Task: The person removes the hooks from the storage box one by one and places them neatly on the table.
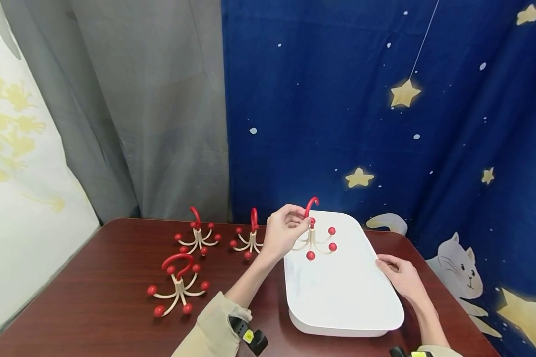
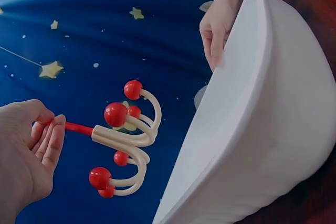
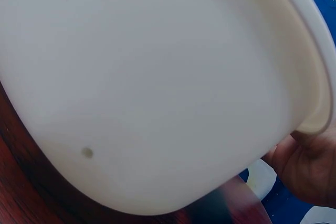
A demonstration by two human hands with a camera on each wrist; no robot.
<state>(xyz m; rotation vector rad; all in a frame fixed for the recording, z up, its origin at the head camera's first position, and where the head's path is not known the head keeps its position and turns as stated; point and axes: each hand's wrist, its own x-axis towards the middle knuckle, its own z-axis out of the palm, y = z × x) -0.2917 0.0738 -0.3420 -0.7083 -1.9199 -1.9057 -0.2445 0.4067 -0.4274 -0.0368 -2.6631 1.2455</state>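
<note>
My left hand pinches the red hook end of a hanging hook rack, its cream arms spread out and tipped with red balls. In the head view the rack overlaps the far part of a white rounded plastic box; the left wrist view shows a gap between them. At the box's right edge my right hand holds the rim. From the right wrist, the box's pale side fills most of the view, with part of the hand beyond the rim.
Three similar hook racks stand on the dark wooden table at left: one nearest, one behind it and one beside my left forearm. A blue starry curtain and a grey curtain hang behind the table.
</note>
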